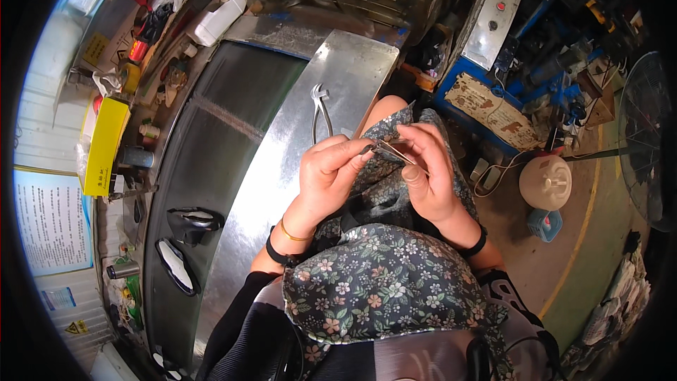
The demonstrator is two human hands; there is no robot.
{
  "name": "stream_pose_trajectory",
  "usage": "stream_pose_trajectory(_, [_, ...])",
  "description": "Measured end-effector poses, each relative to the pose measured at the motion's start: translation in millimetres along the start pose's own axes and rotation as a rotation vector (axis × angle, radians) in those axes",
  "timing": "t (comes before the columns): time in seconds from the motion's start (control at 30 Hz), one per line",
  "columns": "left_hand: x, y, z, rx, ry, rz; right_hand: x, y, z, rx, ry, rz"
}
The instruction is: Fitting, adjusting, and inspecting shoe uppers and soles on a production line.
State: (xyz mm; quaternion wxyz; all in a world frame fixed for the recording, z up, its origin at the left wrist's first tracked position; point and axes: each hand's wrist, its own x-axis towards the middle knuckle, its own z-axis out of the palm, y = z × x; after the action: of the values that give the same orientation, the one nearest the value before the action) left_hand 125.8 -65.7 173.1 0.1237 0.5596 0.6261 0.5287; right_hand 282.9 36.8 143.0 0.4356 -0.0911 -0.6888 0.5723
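Observation:
My left hand [326, 175] pinches one dark end of a small, thin, shiny piece [393, 152] between thumb and forefinger. Its exact kind is too small to make out. Around the other end curl the thumb and fingers of my right hand [431, 173], with the thumb tip against it. Both hands are held above my lap, over a dark flowered apron [381, 282]. To the left of them, metal pliers [321, 109] lie on a shiny metal bench top [264, 169], jaws pointing away from me.
Left of the bench runs a dark conveyor belt [233, 92] carrying a black shoe piece [194, 224] and a black-and-white one [175, 266]. Beyond it, a cluttered shelf has a yellow box [107, 147]. At right stand a control panel [493, 10], a pale round container [545, 182] and a fan [649, 141].

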Motion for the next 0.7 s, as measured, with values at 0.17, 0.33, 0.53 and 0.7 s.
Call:
stream_pose_trajectory(0.17, [0.6, 0.8, -4.9, 0.088, -0.009, 0.109, 4.6, -11.0, -11.5, -0.409, -0.078, -0.221])
stream_pose_trajectory(0.33, [5.8, 2.2, -12.6, 0.256, -0.053, 0.325, 1.7, -16.6, -20.3, -0.505, -0.153, -0.280])
stream_pose_trajectory(0.53, [-0.9, 8.9, -3.6, 0.087, -0.023, 0.181, 3.4, -22.8, -18.1, -0.436, -0.114, -0.233])
stream_pose_trajectory(0.7, [0.1, 13.8, -1.7, -0.051, -0.070, -0.024, 7.2, -28.2, -19.9, -0.523, -0.111, -0.177])
